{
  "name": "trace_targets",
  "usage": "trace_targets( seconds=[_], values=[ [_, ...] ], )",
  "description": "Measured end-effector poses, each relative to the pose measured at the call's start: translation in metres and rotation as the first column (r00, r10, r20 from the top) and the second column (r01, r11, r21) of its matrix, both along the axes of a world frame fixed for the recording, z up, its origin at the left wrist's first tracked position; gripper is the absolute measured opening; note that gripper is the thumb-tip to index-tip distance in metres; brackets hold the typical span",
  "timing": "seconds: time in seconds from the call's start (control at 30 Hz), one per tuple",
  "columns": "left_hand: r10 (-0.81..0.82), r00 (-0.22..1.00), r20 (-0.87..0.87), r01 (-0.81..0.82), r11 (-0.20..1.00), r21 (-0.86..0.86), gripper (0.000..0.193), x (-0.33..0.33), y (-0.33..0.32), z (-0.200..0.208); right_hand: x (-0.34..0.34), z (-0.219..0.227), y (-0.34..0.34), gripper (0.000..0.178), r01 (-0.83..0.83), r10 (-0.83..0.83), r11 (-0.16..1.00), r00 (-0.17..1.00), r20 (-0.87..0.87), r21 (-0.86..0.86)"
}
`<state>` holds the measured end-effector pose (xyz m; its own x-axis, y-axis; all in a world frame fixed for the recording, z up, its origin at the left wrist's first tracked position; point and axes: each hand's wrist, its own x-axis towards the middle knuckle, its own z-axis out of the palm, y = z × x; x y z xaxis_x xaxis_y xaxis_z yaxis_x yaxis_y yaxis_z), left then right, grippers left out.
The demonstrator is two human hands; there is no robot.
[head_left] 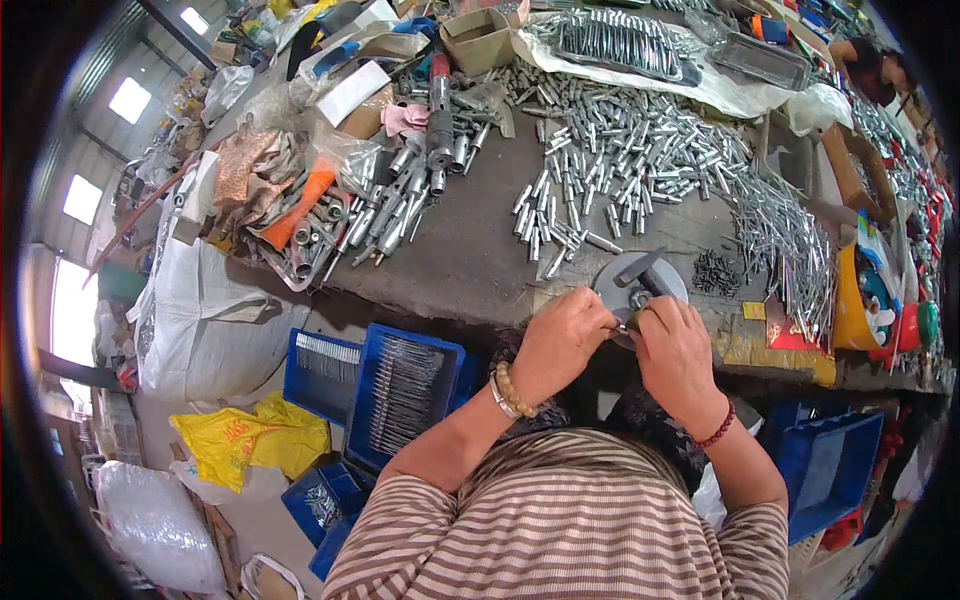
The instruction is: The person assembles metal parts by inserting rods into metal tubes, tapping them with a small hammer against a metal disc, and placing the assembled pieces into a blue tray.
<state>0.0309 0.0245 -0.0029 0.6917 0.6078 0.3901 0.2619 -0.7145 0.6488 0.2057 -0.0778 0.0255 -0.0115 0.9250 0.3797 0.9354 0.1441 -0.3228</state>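
Steel is everywhere on this grey tabletop (470, 255), and the work sits at its near edge. Going from the left: the left hand (560, 340), with a beaded bracelet at the wrist, has its fingers (592, 318) curled shut, tips pinched toward a small metal piece (625, 326) that shows only as a glint between the two hands. Just past those fingertips stands a round grey metal disc fixture with a dark block on top (640, 278), touching or nearly touching both hands. The right hand (675, 345), wearing a dark red bead bracelet, has its fingers (655, 318) folded closed against the same piece from the other side; what exactly each hand grips is too hidden to tell.

This looks like a fitting step: a small part being seated or pressed at the fixture. The next move probably calls for steady alignment, then a fresh part from the heap of short silver metal tubes (620, 160) lying well beyond the fingers.
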Motion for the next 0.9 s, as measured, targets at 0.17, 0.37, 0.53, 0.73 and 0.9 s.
trace_targets(
  seconds=[0.17,0.37,0.53,0.73,0.9],
  values=[
    [-0.012,0.999,0.031,0.012,1.000,0.008,0.013,0.000,0.004,0.001,-0.002,0.010,0.005,0.017,-0.039,0.037,0.999,0.992,0.118,0.009],
    [0.022,1.000,0.002,-0.022,0.999,0.044,0.016,0.001,0.002,0.002,-0.001,0.024,0.012,0.013,-0.137,0.150,0.988,0.965,0.214,-0.071],
    [0.001,1.000,0.010,-0.001,0.999,0.034,0.014,0.003,-0.001,0.001,0.005,0.011,0.003,0.016,-0.082,0.089,0.995,0.987,0.135,-0.063],
    [-0.064,0.998,-0.008,0.065,0.994,0.086,0.012,-0.001,0.007,-0.001,0.023,0.012,-0.013,0.035,0.216,-0.215,0.976,0.973,0.088,0.005],
    [-0.019,1.000,0.023,0.022,0.993,-0.112,0.012,0.001,0.007,0.004,0.036,-0.004,-0.017,0.034,0.261,-0.258,0.965,0.961,-0.101,0.014]
  ],
)
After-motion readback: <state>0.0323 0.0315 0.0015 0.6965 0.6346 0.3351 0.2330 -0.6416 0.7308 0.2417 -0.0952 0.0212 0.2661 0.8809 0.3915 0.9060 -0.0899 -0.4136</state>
